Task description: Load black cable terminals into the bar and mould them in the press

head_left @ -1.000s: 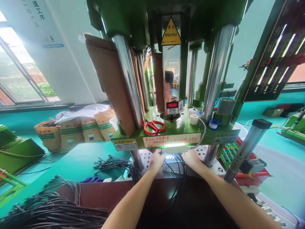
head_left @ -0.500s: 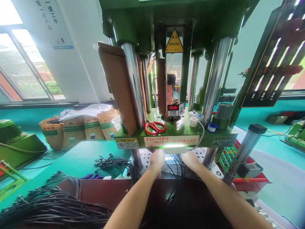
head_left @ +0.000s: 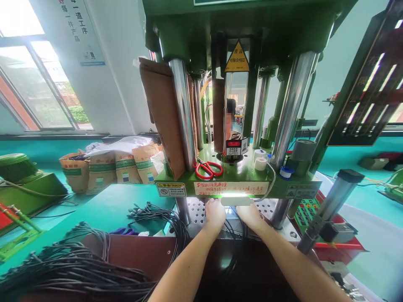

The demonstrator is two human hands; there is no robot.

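Both my hands reach under the raised plate of a green press [head_left: 157, 175], in the light of a small white lamp [head_left: 236, 201]. My left hand [head_left: 215, 213] is curled at the lamp's left end, fingertips pointing away and hidden. Opposite it, my right hand [head_left: 249, 214] is bent in the same way, its fingertips also out of sight. Several black cables [head_left: 241, 233] hang between the hands over the front edge, close to my right hand. A bright metal block [head_left: 231, 213] shows partly between the hands. What the fingers grip cannot be made out.
Bundled black cables [head_left: 85, 268] lie at the lower left, with another bundle [head_left: 157, 212] nearer the press. Red-handled scissors [head_left: 209, 169] and white tape rolls [head_left: 260, 163] rest on the press plate. Steel columns [head_left: 184, 113] flank the work area. A control box [head_left: 310, 209] stands right.
The view has shifted slightly, so the press appears farther right. My hands remain under the plate beside the lamp, and my right hand appears slightly nearer the left one.
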